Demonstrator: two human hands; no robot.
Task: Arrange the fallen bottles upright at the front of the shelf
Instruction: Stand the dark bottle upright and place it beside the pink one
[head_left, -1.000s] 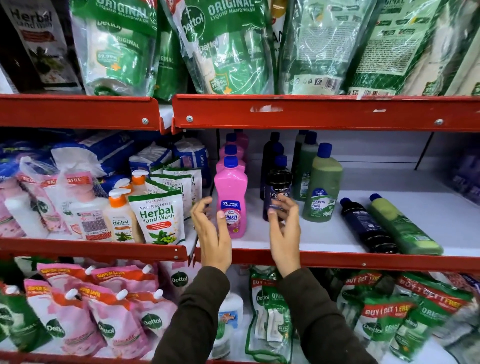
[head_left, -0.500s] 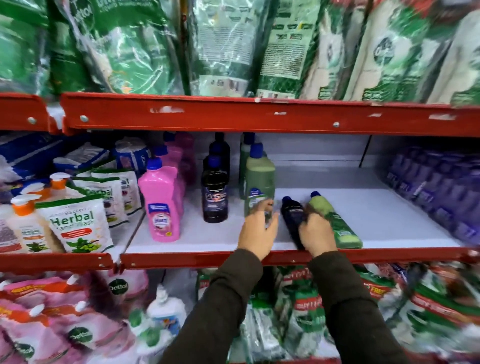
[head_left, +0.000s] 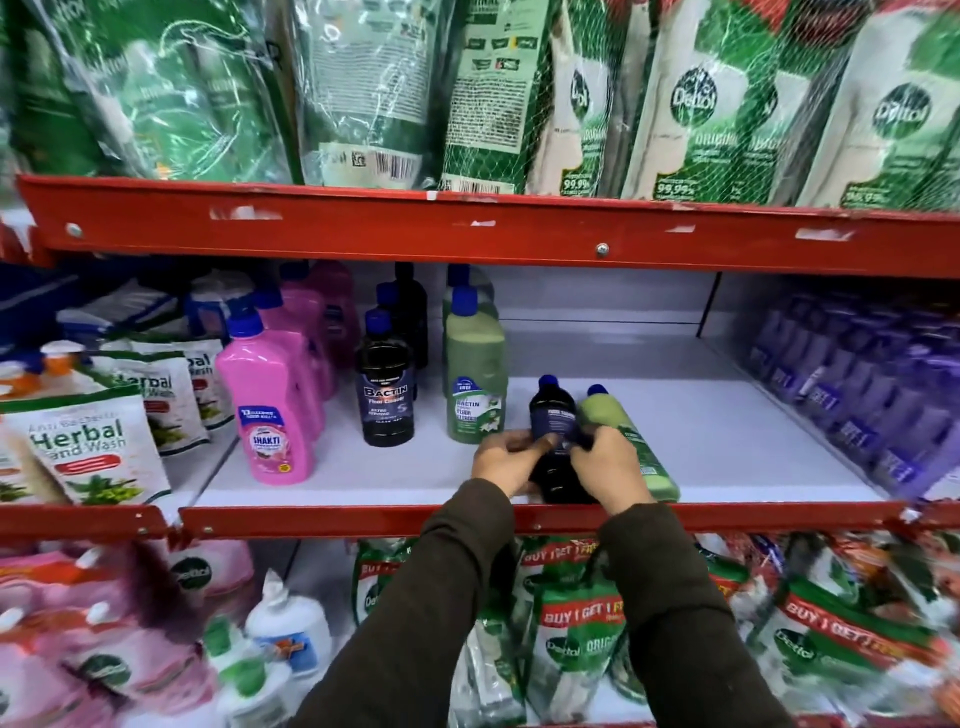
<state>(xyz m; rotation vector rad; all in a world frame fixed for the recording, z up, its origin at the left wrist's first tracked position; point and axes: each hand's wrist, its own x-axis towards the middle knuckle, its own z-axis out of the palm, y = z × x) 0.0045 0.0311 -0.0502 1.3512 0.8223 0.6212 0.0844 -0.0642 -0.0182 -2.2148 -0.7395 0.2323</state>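
Note:
A black bottle (head_left: 553, 421) with a blue cap lies near the front of the white shelf (head_left: 727, 447), its cap pointing to the back. My left hand (head_left: 506, 462) grips its left side and my right hand (head_left: 608, 465) grips its right side. Just to its right a green bottle (head_left: 631, 441) with a blue cap lies on its side, touching my right hand. Upright at the shelf front stand a pink bottle (head_left: 270, 405), a black bottle (head_left: 385, 395) and a green bottle (head_left: 474, 384), with more rows behind them.
The red shelf lip (head_left: 363, 519) runs along the front edge. Purple packs (head_left: 872, 395) fill the right end of the shelf. Herbal hand wash pouches (head_left: 88, 447) sit to the left. Green refill pouches (head_left: 701, 104) hang on the shelf above, more packs lie below.
Both hands left the upright pink and black bottles, moved right to the fallen bottles, and now close around the lying black bottle. The view also shifted to the right.

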